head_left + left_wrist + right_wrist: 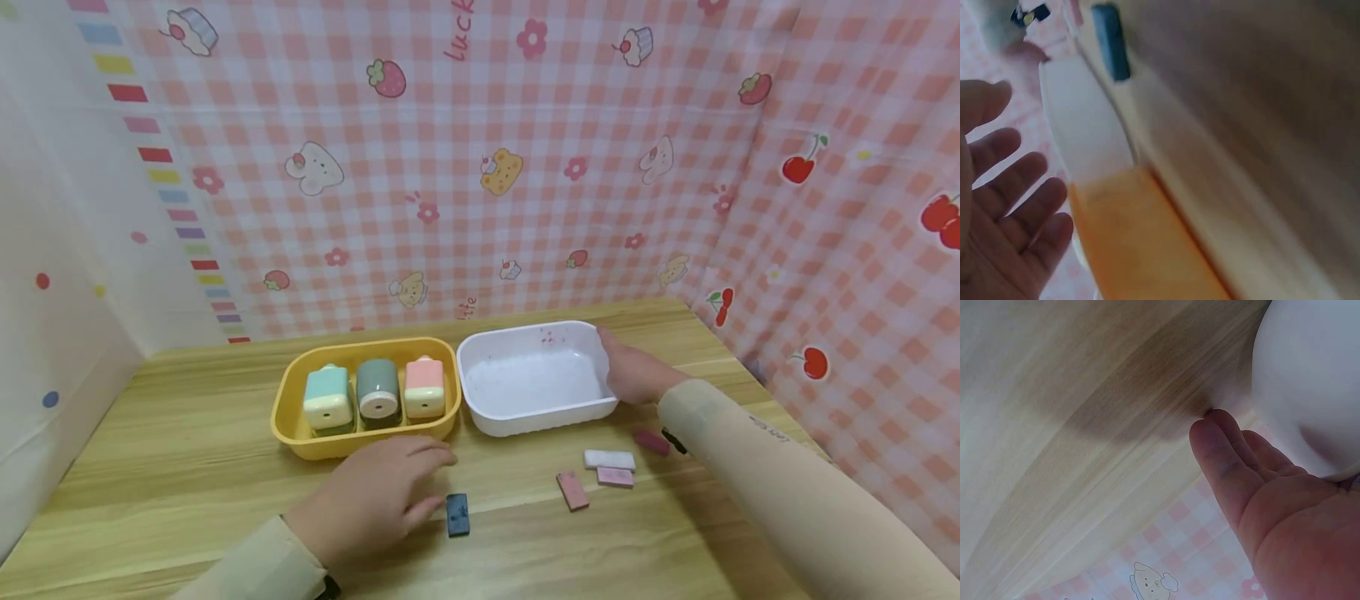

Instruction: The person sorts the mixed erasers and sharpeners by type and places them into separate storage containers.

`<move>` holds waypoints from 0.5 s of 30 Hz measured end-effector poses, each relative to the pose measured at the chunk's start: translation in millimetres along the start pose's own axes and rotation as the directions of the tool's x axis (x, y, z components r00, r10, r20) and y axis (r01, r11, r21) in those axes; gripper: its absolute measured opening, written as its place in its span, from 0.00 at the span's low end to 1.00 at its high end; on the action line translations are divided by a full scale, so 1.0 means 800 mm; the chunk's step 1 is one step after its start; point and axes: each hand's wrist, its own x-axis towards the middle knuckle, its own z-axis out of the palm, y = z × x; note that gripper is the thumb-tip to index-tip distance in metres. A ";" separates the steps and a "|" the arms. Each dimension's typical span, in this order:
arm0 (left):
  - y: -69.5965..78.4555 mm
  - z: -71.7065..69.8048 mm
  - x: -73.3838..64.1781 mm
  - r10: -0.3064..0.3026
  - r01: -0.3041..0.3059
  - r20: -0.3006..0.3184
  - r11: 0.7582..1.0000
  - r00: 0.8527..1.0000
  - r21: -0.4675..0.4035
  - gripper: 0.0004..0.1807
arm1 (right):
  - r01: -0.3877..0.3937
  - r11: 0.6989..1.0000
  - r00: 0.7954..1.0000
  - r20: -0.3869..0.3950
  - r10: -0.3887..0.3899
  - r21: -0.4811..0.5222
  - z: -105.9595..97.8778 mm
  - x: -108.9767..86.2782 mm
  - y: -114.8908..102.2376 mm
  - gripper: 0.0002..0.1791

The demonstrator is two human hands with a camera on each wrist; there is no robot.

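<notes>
1. The white tray [540, 382] is sitting just right of the yellow tray [318, 448], apparently touching it; your right hand [637, 371] is lying alongside its far end, fingers extending nearly straight rather than clasping, thumb hidden
2. In front of the yellow tray, your left hand [371, 496] is hovering, fingers relaxing and holding nothing; a dark blue block [457, 515] is lying near its thumb
3. Judging by its thin, smooth wall, the white tray is probably promising light, stiff, slightly slippery handling, hardly fragile; the short end farthest from the yellow tray is likely offering the easiest hold
4. Behind the yellow tray, the gingham cloth [435, 133] is carrying "luck" and "life"; lettering on your right sleeve [750, 467] is proving too small to read
</notes>
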 end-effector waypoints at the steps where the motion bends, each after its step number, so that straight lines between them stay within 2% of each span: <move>1: 0.003 0.002 0.002 0.000 0.001 0.047 1.000 0.999 -0.013 0.23 | 0.000 1.000 1.000 -0.001 0.000 0.002 0.000 0.000 0.000 0.43; 4: 0.009 0.009 0.006 0.001 0.004 0.150 0.999 0.989 -0.035 0.22 | -0.002 1.000 1.000 -0.002 0.002 0.003 -0.001 0.000 0.000 0.43; 8: 0.014 0.017 0.009 0.012 0.000 0.218 0.999 0.976 -0.054 0.21 | -0.004 1.000 1.000 -0.002 0.004 0.004 -0.001 0.001 0.000 0.44; 11: 0.016 0.021 0.011 0.022 -0.005 0.248 0.998 0.969 -0.069 0.19 | -0.004 1.000 1.000 -0.001 0.004 0.014 0.000 0.002 0.001 0.45; 15: 0.015 0.027 0.013 0.045 -0.028 0.250 0.997 0.967 -0.072 0.14 | -0.011 1.000 1.000 -0.001 0.011 0.028 0.001 0.002 0.002 0.45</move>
